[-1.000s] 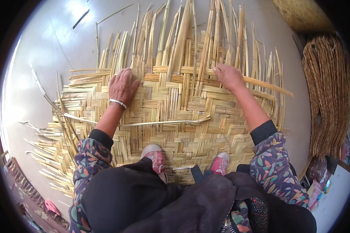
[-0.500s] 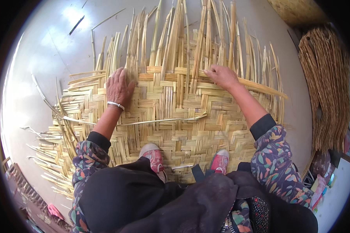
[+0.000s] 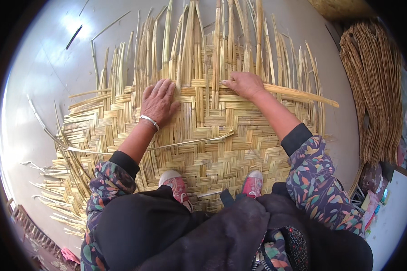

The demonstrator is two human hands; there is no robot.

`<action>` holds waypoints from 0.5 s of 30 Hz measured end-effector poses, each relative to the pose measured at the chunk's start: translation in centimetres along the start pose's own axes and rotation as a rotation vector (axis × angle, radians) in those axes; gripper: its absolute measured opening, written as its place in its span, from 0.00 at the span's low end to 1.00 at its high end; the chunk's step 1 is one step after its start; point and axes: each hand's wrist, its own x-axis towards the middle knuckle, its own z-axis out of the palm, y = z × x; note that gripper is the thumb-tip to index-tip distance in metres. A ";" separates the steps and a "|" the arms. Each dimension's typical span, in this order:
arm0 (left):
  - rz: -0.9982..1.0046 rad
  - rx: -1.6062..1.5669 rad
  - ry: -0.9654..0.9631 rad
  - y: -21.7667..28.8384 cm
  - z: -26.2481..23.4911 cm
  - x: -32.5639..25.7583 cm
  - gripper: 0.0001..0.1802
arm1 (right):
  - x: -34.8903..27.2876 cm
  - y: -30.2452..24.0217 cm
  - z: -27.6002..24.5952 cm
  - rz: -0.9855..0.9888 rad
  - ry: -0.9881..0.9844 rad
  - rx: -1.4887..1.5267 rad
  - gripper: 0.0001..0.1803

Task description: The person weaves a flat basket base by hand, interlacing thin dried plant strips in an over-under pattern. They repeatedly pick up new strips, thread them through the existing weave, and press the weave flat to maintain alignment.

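Observation:
A wide woven mat of flat pale-yellow reed strips lies on the grey floor, its far edge ending in many loose upright strips. My left hand, with a silver bangle at the wrist, lies flat with fingers spread on the weave left of centre. My right hand presses on a long crosswise strip at the weave's far edge, fingers curled over it. My two pink shoes stand on the mat's near part.
A thick bundle of brown reeds lies along the right side. Loose strip ends stick out at the mat's left edge. A thin curved sliver lies across the mat. Stray slivers lie on the floor at far left.
Both hands have slid along the far edge of the weave; the right hand moved left along the crosswise strip. The view has tilted slightly.

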 end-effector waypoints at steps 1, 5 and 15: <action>0.002 0.002 0.012 0.2 -0.2 0.5 0.31 | -0.3 -0.1 -0.9 0.011 -0.030 -0.016 0.25; 0.012 -0.028 -0.028 0.2 -0.2 0.6 0.30 | 0.4 -0.2 0.1 0.024 -0.086 -0.043 0.26; 0.011 0.074 -0.033 0.3 0.2 0.9 0.32 | -3.2 2.1 -1.6 -0.305 0.247 -0.345 0.10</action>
